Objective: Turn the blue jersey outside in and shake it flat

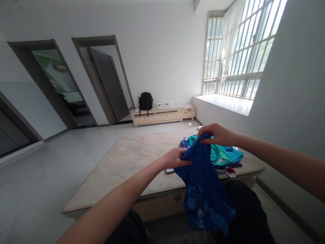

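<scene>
A dark blue garment [203,183] with lighter blue patches near its lower end hangs from both hands, over the table's front edge and between my knees. My left hand [175,158] pinches one upper corner of it. Higher and farther to the right, my right hand [214,133] grips the other end of the same top edge. Just behind the garment and partly hidden by it lies a pile of clothes [223,154] in teal, green and dark blue. I cannot tell what kind of garment I hold.
The pile rests on a marble-topped table [132,162]. A dark flat object [169,170] lies near my left hand, and a red and white item [230,172] sits at the front edge. Beyond stand a low cabinet [165,117], a black backpack [146,101] and a barred window [243,57].
</scene>
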Available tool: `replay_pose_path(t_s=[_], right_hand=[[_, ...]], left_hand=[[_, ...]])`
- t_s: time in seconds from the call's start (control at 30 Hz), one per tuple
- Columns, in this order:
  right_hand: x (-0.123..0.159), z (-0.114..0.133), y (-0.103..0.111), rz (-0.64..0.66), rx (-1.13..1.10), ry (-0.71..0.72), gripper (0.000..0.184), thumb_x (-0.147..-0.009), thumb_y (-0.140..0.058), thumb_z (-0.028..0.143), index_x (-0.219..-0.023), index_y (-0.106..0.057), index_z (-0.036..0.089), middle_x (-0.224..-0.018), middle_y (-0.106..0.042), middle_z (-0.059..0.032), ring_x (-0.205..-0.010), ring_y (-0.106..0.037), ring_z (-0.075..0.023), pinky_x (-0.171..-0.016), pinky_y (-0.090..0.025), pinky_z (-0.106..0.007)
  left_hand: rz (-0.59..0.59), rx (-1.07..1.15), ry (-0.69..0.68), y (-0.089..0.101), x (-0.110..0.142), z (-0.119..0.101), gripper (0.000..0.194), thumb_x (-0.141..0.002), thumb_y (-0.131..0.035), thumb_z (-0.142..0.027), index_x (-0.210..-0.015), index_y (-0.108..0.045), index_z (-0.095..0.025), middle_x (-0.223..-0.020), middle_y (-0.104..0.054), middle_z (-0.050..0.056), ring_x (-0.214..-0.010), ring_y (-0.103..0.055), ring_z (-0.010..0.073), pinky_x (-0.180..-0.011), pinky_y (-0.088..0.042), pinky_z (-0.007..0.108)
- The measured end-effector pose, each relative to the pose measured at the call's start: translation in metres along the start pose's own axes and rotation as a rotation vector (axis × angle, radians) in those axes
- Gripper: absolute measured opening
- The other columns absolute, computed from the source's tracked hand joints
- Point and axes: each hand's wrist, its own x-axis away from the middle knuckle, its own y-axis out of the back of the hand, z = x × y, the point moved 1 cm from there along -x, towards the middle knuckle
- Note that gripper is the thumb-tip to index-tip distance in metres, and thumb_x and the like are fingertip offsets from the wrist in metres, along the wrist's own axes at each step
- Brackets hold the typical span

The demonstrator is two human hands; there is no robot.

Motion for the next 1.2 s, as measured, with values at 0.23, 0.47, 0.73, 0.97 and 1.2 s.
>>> replay_pose_path(t_s=[0.23, 0.47, 0.73, 0.97, 1.2], right_hand=[[0.014, 0.013, 0.008, -0.196, 0.123, -0.061, 0.020, -0.084, -0.067, 0.036, -0.097, -0.077, 0.024, -0.092, -0.078, -0.0005, -0.082, -0.069, -0.0213, -0.074, -0.050, -0.031], [0.025, 0.013, 0.018, -0.312, 0.154, -0.191, 0.026, -0.083, -0.069, 0.043, -0.097, -0.078, 0.023, -0.086, -0.078, -0.0009, -0.074, -0.068, -0.0214, -0.071, -0.050, -0.033], [0.074, 0.017, 0.022, -0.335, 0.112, -0.266, 0.030, -0.084, -0.071, 0.054, -0.095, -0.080, 0.026, -0.082, -0.077, -0.0010, -0.069, -0.067, -0.0211, -0.064, -0.050, -0.032], [0.130, -0.028, -0.002, -0.223, -0.259, -0.458, 0.042, -0.079, -0.076, 0.062, -0.092, -0.079, 0.023, -0.083, -0.077, -0.0045, -0.077, -0.070, -0.0245, -0.067, -0.055, -0.032], [0.053, -0.195, 0.038, -0.337, -0.030, -0.532, 0.044, -0.078, -0.074, 0.058, -0.101, -0.080, 0.021, -0.090, -0.079, -0.0045, -0.087, -0.073, -0.0264, -0.076, -0.058, -0.034]], left_hand=[[-0.181, -0.061, 0.102, 0.019, 0.021, -0.010, 0.028, -0.088, -0.068, -0.044, -0.088, -0.071, -0.016, -0.085, -0.068, 0.002, -0.081, -0.062, 0.0191, -0.072, -0.047, 0.027], [-0.411, -0.366, 0.096, 0.052, 0.024, -0.037, 0.029, -0.094, -0.062, -0.043, -0.084, -0.074, -0.018, -0.074, -0.071, 0.001, -0.073, -0.062, 0.0181, -0.070, -0.043, 0.027], [-0.248, -0.573, -0.006, 0.046, 0.034, -0.084, 0.023, -0.100, -0.061, -0.039, -0.104, -0.078, -0.024, -0.094, -0.079, 0.002, -0.086, -0.072, 0.0202, -0.079, -0.047, 0.026], [0.176, -0.318, -0.023, 0.026, -0.003, -0.063, 0.021, -0.099, -0.063, -0.033, -0.100, -0.079, -0.021, -0.079, -0.074, -0.002, -0.068, -0.062, 0.0114, -0.065, -0.042, 0.019], [0.055, -0.521, 0.152, 0.033, -0.171, 0.046, 0.023, -0.098, -0.062, -0.036, -0.106, -0.078, -0.021, -0.095, -0.077, 0.002, -0.089, -0.068, 0.0196, -0.083, -0.050, 0.026]])
